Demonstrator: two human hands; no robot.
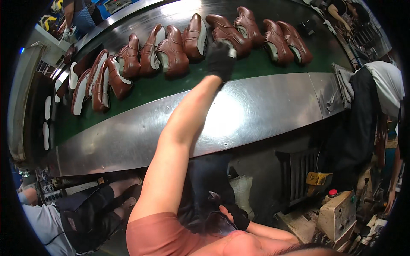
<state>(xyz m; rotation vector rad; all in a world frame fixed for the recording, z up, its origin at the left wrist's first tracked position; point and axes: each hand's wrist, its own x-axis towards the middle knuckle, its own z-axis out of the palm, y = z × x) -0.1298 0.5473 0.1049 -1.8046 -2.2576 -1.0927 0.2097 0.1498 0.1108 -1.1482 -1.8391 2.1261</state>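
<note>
My left hand [221, 63], in a black glove, reaches far out over the green belt. Its fingers close on the near edge of a brown leather shoe [232, 35], whose toe points to the far left. A small pale piece shows beside the fingertips; I cannot make out what it is. Brown shoes stand on either side, one with its pale lining showing [195, 38] to the left and another [249, 26] to the right. Low by my body, my right hand [239, 216] is curled in a black glove with bare fingertips, against a dark thing I cannot make out.
Several more brown shoes [173, 53] line the belt [149, 91]. Pale insoles [46, 135] lie at its left end. A metal ledge [273, 102] runs along the near side. At the lower right stands a control box [337, 215] with a red button. Other people work around the belt.
</note>
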